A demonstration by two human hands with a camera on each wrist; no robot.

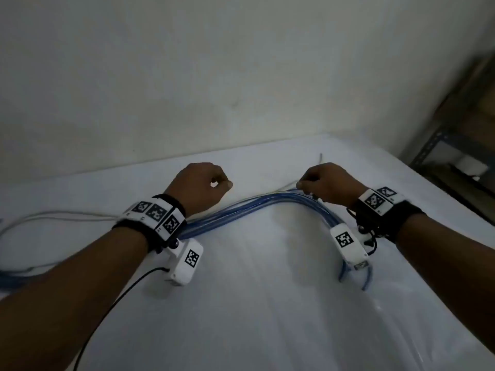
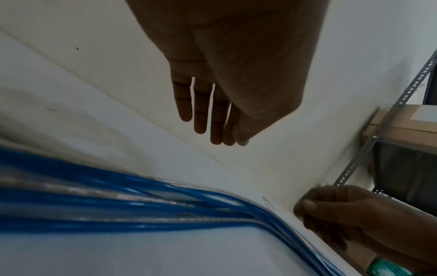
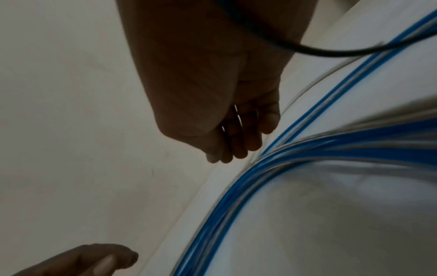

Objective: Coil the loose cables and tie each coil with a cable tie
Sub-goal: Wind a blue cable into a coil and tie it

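Right hand (image 1: 330, 183) apparently pinching a thin clear cable tie (image 3: 237, 119), left hand (image 2: 227, 74) fingers straight, holding nothing, glossy blue cables (image 1: 257, 203) arcing near the white table's (image 1: 267, 317) far edge.

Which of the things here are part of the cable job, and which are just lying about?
Job: blue cables; grey cable; thin tie pinched in right hand; left hand, empty.
Lying about: metal shelf; box.

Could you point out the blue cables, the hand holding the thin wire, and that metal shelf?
blue cables (image 1: 241, 207): head view, middle of the arched bundle.
right hand (image 1: 330, 182): head view, back of the hand.
metal shelf (image 2: 354, 164): left wrist view, its perforated upright.
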